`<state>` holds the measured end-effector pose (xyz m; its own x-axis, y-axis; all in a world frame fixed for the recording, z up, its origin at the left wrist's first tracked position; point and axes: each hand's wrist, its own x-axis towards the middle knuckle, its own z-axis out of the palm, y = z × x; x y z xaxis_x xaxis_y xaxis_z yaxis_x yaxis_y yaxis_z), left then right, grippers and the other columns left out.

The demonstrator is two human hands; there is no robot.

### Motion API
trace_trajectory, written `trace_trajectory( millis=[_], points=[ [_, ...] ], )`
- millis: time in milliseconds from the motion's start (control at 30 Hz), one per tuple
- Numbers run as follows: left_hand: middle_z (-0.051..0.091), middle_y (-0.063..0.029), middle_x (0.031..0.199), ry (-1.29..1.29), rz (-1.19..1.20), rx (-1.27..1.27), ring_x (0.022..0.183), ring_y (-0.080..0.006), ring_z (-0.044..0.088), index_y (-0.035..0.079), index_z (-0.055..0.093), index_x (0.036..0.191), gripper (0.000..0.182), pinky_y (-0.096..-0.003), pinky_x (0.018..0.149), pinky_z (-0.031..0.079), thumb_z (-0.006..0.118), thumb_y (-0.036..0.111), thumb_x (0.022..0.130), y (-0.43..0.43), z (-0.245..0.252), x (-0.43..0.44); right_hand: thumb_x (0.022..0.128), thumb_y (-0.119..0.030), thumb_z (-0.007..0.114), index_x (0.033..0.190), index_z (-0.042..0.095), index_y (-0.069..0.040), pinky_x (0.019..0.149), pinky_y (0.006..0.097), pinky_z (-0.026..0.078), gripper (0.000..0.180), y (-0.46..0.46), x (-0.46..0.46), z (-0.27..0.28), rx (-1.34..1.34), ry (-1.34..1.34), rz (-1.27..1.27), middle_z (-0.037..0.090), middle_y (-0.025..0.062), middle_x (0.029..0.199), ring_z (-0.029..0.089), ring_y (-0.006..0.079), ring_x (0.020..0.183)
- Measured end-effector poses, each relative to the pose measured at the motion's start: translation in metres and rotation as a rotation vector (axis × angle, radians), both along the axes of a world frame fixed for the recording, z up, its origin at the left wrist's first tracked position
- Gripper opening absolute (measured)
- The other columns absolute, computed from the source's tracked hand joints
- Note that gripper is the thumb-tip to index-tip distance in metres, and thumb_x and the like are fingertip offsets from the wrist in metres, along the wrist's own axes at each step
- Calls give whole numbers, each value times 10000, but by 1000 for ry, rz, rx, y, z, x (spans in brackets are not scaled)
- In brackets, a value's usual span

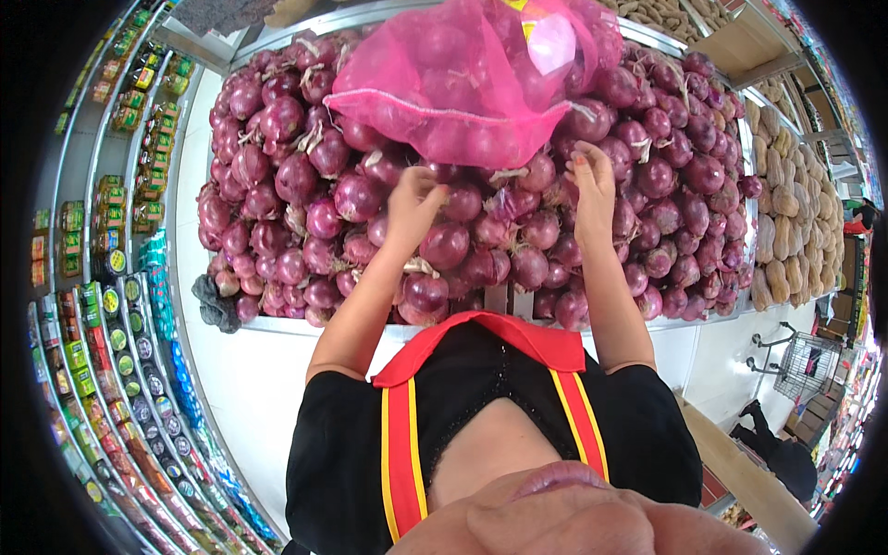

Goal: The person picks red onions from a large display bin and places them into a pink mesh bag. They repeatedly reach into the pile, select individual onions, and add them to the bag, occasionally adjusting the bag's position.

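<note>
A wide heap of red onions [295, 179] lies in front of me. On its far part rests a pink mesh bag [444, 76] with onions showing through; its white-stitched edge [451, 112] faces me, and a pale tag [551, 45] shows on top. My left hand [415, 201] is over the onions just short of the bag, thumb apart from the bent fingers, with nothing visible in it. Close to the bag's right corner, my right hand [592, 187] reaches over the heap with its fingers apart and empty. Whether either hand's fingertips touch an onion is unclear.
A dark grey cloth [216, 304] sits at the heap's near left corner. Shelves of jars and packets [132, 347] curve along the left. Butternut squashes [787, 215] are piled at right. Further off are a shopping cart [810, 364] and another person [780, 454].
</note>
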<state>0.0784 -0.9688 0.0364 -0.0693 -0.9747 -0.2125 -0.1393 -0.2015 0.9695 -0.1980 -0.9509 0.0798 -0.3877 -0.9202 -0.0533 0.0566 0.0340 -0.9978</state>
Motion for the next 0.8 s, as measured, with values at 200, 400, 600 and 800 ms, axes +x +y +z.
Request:
trace_trajectory(
  millis=[200, 400, 600, 800],
  points=[
    [688, -199, 1097, 829, -8, 405, 1009, -299, 687, -50, 554, 1207, 360, -366, 951, 548, 701, 58, 896, -21, -35, -36, 898, -110, 678, 1471, 359, -14, 871, 330, 528, 663, -10, 27, -40, 132, -93, 340, 590, 177, 1259, 642, 205, 1022],
    [676, -104, 1190, 1062, 28, 362, 1142, -234, 636, -1, 648, 1137, 249, -408, 1096, 473, 685, 59, 898, -51, -31, -52, 809, -69, 796, 1471, 320, -51, 895, 304, 528, 816, -56, 74, -21, 66, -258, 310, 580, 92, 1264, 597, 184, 1101],
    [629, -146, 1265, 1009, 124, 125, 1216, -306, 587, -17, 534, 1275, 320, -474, 1121, 431, 548, 148, 1002, -116, 9, -41, 884, -133, 727, 1471, 332, -44, 917, 341, 540, 713, -167, 109, 11, -154, -130, 362, 552, 122, 1337, 591, 207, 1155],
    [630, -157, 1127, 916, 163, -34, 1083, -314, 615, -11, 563, 1223, 372, -447, 983, 511, 665, 164, 911, -267, 31, 20, 926, -185, 673, 1478, 388, -19, 831, 361, 559, 644, -232, 71, 56, -103, 135, 658, 645, 167, 1199, 649, 244, 1041]
  ],
)
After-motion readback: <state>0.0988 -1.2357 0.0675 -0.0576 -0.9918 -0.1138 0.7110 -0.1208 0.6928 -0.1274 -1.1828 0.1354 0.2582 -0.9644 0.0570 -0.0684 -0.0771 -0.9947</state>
